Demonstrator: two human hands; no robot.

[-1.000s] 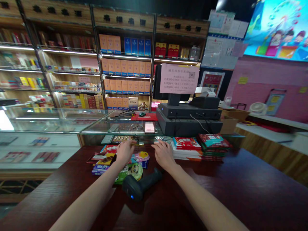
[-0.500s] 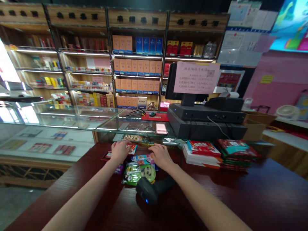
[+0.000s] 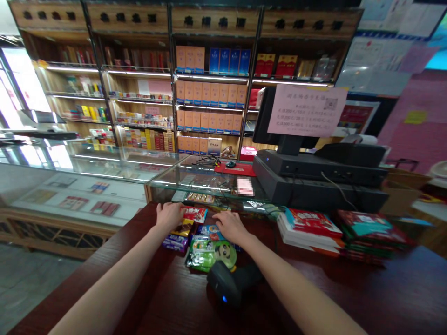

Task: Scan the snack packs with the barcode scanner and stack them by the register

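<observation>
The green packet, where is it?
Just left of centre in the head view, the green packet lies right of the purple packet, just beyond the scanner.

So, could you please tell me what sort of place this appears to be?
Most likely the checkout counter of a small shop, perhaps a convenience store: a till, what looks like a barcode scanner beside snack packets, and wall shelves stocked with boxed goods suggest it.
</observation>
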